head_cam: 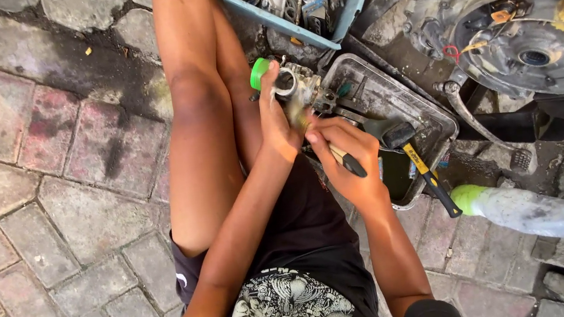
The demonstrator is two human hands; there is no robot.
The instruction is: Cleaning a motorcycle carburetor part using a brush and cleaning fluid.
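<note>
My left hand (275, 119) grips a grey metal carburetor (302, 89) with a round opening, held above my knee. A green round cap (258, 73) sticks out just left of it. My right hand (346, 157) is closed around a brush or tool with a pale shaft and black handle (349, 164), its tip against the carburetor's underside. Both hands work over the edge of a dirty metal tray (428, 114).
A blue plastic bin (349, 4) of small metal parts stands beyond the tray. A hammer with a yellow-black handle (430, 179) lies across the tray. A plastic bottle (525, 210) lies on the pavers at right. An engine block (537, 52) fills the upper right.
</note>
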